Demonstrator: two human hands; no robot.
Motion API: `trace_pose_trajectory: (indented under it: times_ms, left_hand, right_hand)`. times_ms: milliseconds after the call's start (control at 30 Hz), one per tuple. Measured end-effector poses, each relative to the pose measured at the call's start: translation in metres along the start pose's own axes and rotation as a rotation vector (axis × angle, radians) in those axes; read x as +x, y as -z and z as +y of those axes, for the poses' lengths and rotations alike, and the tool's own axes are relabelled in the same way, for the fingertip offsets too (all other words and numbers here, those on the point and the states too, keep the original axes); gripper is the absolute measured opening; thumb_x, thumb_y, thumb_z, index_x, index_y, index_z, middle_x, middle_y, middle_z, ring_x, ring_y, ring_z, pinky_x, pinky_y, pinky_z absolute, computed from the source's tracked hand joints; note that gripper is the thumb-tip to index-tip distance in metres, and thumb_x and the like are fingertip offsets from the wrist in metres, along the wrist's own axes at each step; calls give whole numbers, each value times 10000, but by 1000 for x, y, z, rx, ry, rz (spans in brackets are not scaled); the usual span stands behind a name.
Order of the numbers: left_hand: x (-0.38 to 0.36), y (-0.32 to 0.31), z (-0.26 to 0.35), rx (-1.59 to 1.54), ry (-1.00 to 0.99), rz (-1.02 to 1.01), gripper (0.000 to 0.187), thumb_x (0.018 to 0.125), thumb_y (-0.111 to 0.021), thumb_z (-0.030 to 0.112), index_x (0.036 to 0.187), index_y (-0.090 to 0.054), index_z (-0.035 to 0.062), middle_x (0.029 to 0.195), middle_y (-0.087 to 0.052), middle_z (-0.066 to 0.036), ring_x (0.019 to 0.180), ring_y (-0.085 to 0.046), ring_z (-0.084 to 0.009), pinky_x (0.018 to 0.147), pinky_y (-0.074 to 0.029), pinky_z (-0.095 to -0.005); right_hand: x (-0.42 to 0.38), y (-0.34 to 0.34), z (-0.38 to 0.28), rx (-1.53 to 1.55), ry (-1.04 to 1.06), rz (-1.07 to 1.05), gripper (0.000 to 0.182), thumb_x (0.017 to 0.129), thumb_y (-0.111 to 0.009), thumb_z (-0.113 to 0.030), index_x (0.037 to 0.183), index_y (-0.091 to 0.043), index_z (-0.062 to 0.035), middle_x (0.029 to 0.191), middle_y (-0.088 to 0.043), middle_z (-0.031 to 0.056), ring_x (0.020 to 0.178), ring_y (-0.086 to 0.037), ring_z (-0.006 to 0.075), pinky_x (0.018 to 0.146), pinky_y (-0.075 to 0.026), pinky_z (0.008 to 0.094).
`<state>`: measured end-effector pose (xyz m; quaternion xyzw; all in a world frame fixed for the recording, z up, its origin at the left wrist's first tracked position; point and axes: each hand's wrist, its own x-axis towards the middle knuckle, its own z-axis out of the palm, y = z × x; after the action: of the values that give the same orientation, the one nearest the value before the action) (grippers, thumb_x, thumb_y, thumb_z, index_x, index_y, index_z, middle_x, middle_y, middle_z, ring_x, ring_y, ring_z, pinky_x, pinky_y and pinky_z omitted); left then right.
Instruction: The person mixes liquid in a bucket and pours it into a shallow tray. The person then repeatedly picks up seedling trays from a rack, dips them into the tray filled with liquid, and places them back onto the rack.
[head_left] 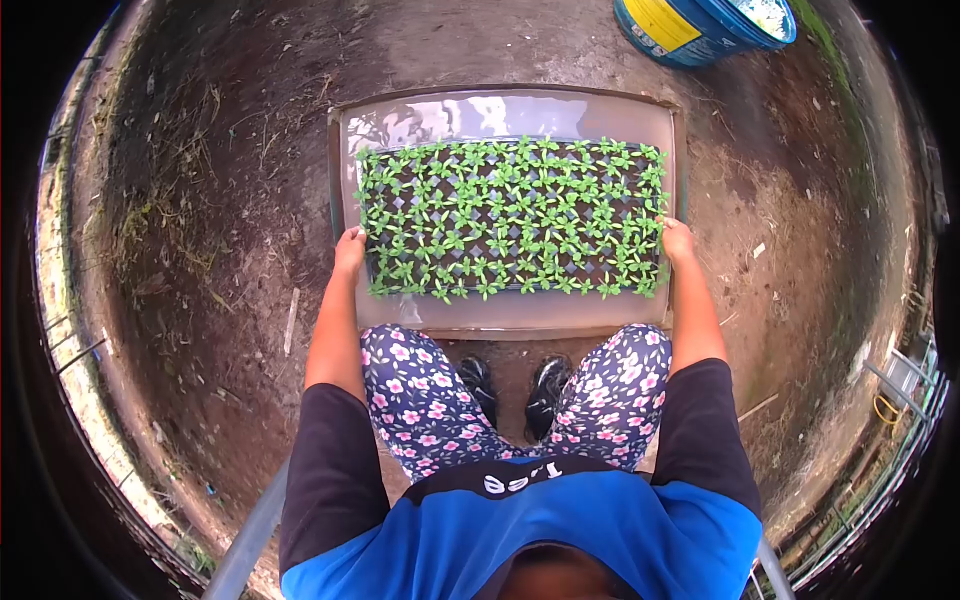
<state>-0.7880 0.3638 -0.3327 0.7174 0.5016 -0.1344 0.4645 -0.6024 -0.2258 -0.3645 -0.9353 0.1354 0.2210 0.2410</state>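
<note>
A dark seedling tray (512, 222) full of small green plants lies level over a shallow rectangular basin (505, 318) of murky water. My left hand (351, 248) grips the tray's left edge, its fingers partly hidden by the rim and leaves. On the opposite side my right hand (676, 240) holds the right edge at about the same height. Water shows beyond the tray's far edge and along its near edge. How deep the tray's underside sits is hidden.
A blue bucket (690, 35) with a yellow label and whitish contents stands at the upper right. Bare soil (220, 240) surrounds the basin. My knees and dark shoes (548, 392) are close to its near edge. Metal bars (250, 530) show at the lower left.
</note>
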Motion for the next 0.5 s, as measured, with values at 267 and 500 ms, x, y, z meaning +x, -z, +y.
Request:
trace_pose_trajectory:
  times_ms: [267,500]
  left_hand:
    - [-4,0,0,-27,29,-29,290,838,-452,206,1068,-505,38,871,-549,-16,728,-470,-96,665,-383,-235]
    - [-8,-3,0,-54,-2,-15,209,829,-453,230,996,-517,121,643,-453,55,555,-396,-54,481,-310,-205]
  right_hand:
    - [-2,-3,-5,-23,-77,25,258,772,-458,-113,941,-633,-199,866,-613,118,788,-591,210,709,-432,299]
    - [5,-8,4,21,-81,11,299,735,-454,-140,950,-624,-261,911,-591,141,863,-571,281,746,-438,349]
